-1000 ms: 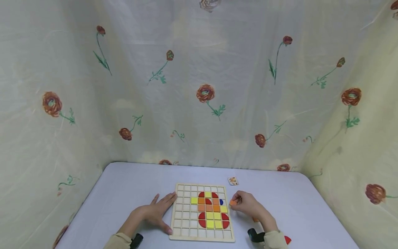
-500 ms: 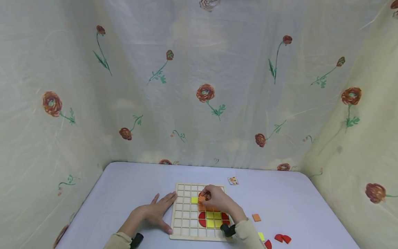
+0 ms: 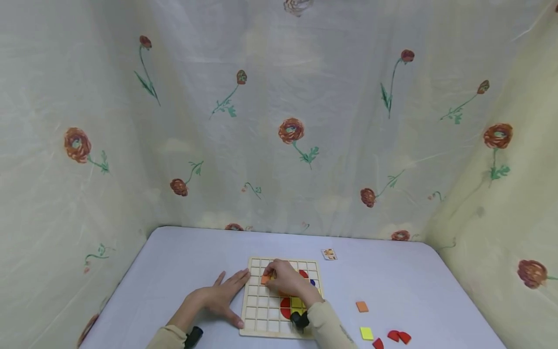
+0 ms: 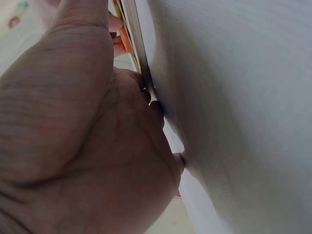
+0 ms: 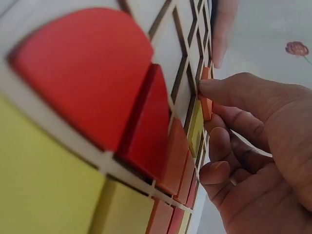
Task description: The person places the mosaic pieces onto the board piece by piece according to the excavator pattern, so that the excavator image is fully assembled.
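Observation:
A wooden grid board [image 3: 265, 333] lies on the table, with red, yellow, orange and blue pieces in some of its squares. My right hand [image 3: 286, 278] is over its upper left part and pinches an orange square tile [image 3: 264, 280] between thumb and fingers. In the right wrist view that tile [image 5: 206, 108] is at the grid beside a yellow tile [image 5: 196, 129]. My left hand [image 3: 220, 298] rests with spread fingers along the board's left edge, thumb at the lower corner. The right hand and forearm hide much of the coloured pattern in the head view.
Right of the board lie a loose orange tile [image 3: 362, 306], a yellow tile [image 3: 366, 333] and several red pieces [image 3: 405, 337]. A small picture card [image 3: 329, 254] sits beyond the board's far right corner. A flowered curtain [image 3: 340, 160] hangs behind the table.
My right hand has carried an orange tile leftward from the board's right side, across the pattern, to a square farther left. The left hand has stayed in place. The head view has shifted slightly.

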Action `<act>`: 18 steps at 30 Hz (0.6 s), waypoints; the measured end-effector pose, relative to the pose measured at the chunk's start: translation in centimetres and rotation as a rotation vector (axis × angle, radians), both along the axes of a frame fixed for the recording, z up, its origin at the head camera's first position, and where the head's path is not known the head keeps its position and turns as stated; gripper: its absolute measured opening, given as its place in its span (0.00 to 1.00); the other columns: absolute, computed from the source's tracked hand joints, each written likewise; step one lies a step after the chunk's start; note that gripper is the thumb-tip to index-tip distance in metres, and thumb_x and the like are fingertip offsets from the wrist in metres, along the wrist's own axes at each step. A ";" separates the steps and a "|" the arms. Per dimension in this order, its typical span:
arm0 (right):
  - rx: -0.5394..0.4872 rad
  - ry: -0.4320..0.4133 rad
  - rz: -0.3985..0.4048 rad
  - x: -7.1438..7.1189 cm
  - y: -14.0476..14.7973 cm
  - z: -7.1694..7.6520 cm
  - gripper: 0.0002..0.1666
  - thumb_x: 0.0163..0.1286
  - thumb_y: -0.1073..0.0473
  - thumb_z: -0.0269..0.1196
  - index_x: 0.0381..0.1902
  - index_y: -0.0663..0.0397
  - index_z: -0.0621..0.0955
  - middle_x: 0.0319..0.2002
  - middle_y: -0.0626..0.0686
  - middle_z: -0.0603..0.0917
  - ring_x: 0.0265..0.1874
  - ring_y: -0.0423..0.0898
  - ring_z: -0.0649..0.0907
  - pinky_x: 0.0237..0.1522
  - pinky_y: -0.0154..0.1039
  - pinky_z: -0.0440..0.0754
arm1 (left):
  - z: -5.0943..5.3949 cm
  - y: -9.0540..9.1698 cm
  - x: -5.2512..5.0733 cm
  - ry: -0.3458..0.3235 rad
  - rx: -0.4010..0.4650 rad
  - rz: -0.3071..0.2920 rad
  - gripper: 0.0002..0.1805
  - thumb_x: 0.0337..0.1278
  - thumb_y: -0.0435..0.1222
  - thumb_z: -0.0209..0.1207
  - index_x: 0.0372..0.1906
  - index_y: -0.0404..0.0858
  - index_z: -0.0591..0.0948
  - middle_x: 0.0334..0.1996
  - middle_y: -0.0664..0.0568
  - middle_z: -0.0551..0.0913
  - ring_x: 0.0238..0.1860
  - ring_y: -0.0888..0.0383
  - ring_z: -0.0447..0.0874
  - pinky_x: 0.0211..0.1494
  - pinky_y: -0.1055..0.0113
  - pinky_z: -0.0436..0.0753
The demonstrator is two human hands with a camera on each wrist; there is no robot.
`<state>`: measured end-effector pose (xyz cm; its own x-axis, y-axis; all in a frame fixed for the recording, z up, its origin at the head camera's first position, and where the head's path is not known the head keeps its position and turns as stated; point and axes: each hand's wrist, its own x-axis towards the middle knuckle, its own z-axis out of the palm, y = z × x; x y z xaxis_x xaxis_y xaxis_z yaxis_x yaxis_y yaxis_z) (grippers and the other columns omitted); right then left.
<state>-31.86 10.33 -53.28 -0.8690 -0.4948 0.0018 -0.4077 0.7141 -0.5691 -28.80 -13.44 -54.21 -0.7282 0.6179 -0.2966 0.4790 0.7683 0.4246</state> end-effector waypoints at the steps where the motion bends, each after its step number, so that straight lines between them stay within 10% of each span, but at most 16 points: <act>1: -0.006 -0.001 0.002 0.0 0.0 0.0 0.08 0.61 0.59 0.69 0.39 0.51 0.84 0.35 0.46 0.80 0.31 0.37 0.75 0.37 0.31 0.77 | 0.1 0.0 0.0 -0.001 -0.001 -0.002 0.68 0.36 0.68 0.66 0.77 0.41 0.46 0.79 0.49 0.41 0.79 0.50 0.38 0.76 0.38 0.36; 18: -0.042 -0.014 0.009 0.4 0.6 0.3 0.12 0.62 0.58 0.68 0.44 0.53 0.84 0.39 0.47 0.83 0.35 0.40 0.77 0.40 0.33 0.78 | 0.6 0.2 0.4 -0.006 0.001 -0.001 0.67 0.38 0.65 0.68 0.77 0.40 0.46 0.79 0.48 0.42 0.79 0.50 0.39 0.76 0.38 0.36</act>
